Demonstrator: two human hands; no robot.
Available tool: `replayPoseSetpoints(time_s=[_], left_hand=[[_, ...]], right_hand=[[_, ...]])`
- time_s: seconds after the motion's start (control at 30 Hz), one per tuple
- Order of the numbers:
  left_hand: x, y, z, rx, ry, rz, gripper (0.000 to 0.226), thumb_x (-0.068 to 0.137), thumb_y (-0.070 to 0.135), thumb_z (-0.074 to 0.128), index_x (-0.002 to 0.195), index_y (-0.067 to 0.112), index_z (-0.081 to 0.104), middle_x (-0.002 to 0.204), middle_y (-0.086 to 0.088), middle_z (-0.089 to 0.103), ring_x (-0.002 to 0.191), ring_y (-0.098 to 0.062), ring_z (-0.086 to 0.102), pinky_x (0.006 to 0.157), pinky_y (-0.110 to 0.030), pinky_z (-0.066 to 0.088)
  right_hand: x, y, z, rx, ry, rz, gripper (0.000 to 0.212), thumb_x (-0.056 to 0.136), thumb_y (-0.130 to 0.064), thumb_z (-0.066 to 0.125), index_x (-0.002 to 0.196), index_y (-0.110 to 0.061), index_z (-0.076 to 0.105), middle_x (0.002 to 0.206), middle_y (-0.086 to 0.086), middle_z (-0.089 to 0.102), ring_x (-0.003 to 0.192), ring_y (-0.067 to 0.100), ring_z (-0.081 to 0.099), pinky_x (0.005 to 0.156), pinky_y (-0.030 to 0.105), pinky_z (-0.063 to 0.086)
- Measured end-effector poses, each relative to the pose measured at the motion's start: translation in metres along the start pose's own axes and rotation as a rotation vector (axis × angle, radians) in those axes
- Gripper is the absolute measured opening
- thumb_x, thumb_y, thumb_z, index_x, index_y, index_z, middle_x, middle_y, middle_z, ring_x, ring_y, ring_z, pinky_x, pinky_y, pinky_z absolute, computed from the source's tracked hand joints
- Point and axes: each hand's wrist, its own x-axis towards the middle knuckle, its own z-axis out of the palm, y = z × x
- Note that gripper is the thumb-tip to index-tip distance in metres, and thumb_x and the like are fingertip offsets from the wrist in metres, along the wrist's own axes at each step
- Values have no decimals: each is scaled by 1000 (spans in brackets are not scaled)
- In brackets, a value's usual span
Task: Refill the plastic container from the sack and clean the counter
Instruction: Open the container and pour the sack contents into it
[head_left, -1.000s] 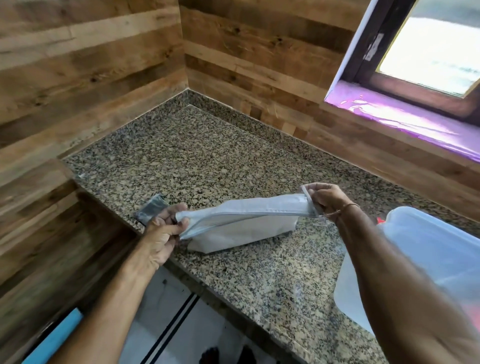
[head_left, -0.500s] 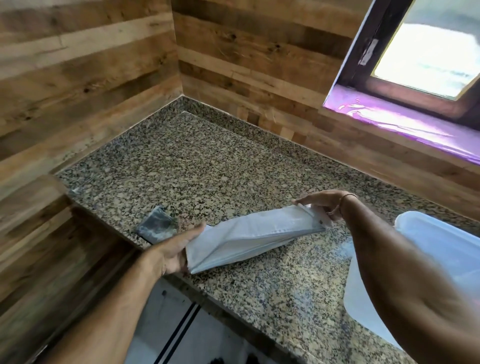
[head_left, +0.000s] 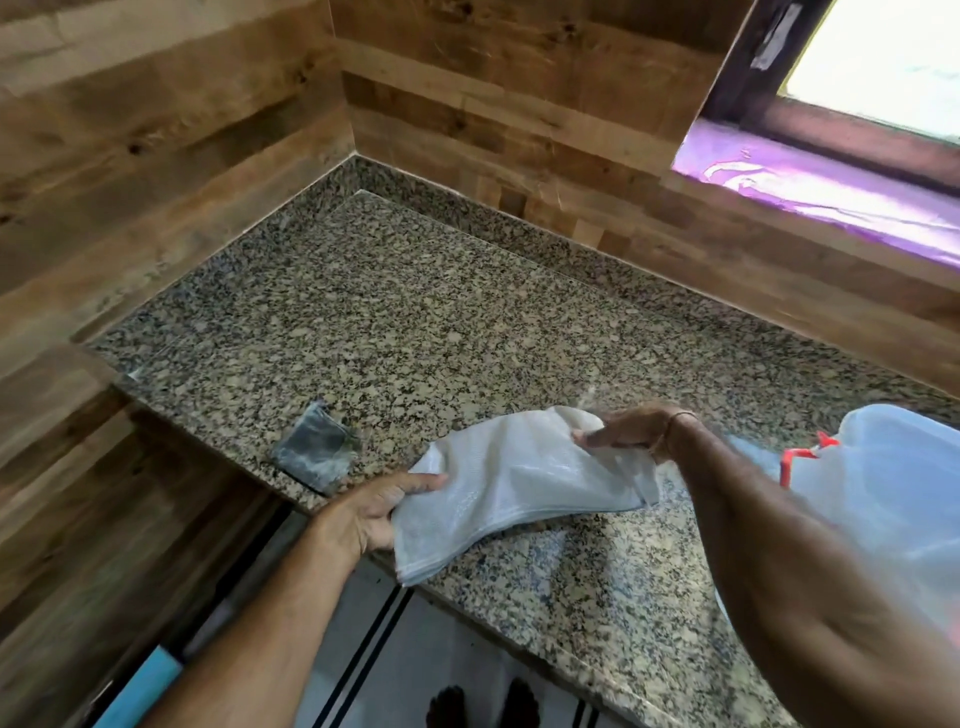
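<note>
The flat, empty white woven sack (head_left: 509, 488) lies folded near the front edge of the speckled granite counter (head_left: 426, 322), one corner hanging over the edge. My left hand (head_left: 371, 512) grips its near left end. My right hand (head_left: 631, 431) pinches its far right end, fingers closed on the fabric. The translucent plastic container (head_left: 893, 499) with a red clasp stands at the right edge of the view, partly behind my right forearm.
A small grey folded cloth (head_left: 317, 452) lies on the counter's front edge, left of the sack. Wooden walls close the counter at the left and back. A window with a purple sill (head_left: 831, 182) is at the upper right. My feet show on the floor below.
The sack has been folded over and flattened into a shorter, wider shape. My left hand moved from pressing its end to gripping it, and my right hand moved closer in.
</note>
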Motion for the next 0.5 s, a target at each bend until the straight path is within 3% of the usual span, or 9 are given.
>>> replayPoseSetpoints(time_s=[0.07, 0.13, 0.17, 0.23, 0.33, 0.43, 0.5], left_hand=[[4, -3, 0, 9, 56, -4, 93, 35, 12, 105, 118, -1, 66, 106, -22, 73, 95, -35, 71, 96, -52, 54], [4, -4, 4, 15, 104, -5, 68, 60, 10, 93, 120, -1, 65, 105, -23, 73, 94, -34, 70, 103, -53, 49], [4, -4, 6, 21, 123, -12, 56, 67, 11, 85, 118, -2, 65, 103, -23, 73, 91, -33, 70, 103, -52, 49], [2, -2, 10, 38, 162, -6, 44, 70, 11, 78, 110, -2, 67, 95, -22, 75, 78, -31, 73, 95, -48, 53], [-6, 6, 15, 85, 231, 33, 30, 77, 9, 74, 103, -3, 66, 81, -20, 76, 61, -29, 73, 69, -40, 62], [-19, 23, 24, 101, 258, 91, 13, 93, 5, 64, 102, -4, 66, 72, -19, 75, 53, -28, 72, 48, -36, 61], [-31, 39, 40, 126, 225, 156, 16, 94, 9, 64, 105, -3, 65, 73, -18, 76, 54, -27, 73, 49, -35, 60]], right_hand=[[13, 14, -2, 66, 36, -46, 80, 57, -43, 98, 129, -39, 63, 118, 7, 77, 105, 37, 74, 96, 64, 54], [10, 20, 5, 110, 119, -69, 83, 46, -42, 100, 123, -31, 71, 111, 5, 79, 99, 34, 77, 90, 60, 59], [10, 23, 7, 115, 172, -74, 74, 50, -39, 99, 118, -26, 74, 105, 4, 80, 94, 31, 78, 87, 56, 61], [14, 25, 7, 123, 250, -74, 49, 64, -31, 95, 108, -16, 78, 96, 4, 81, 87, 28, 79, 84, 50, 64], [-11, 6, 9, 56, 279, -42, 33, 71, -27, 92, 96, -10, 80, 96, 6, 81, 86, 25, 78, 84, 43, 64], [-53, -19, -2, 70, 315, -101, 18, 78, -17, 87, 91, -8, 79, 94, 6, 81, 72, 20, 78, 59, 29, 62], [-87, -35, -21, 66, 355, -189, 9, 84, -17, 82, 85, -9, 76, 85, 3, 79, 61, 14, 74, 49, 21, 56]])
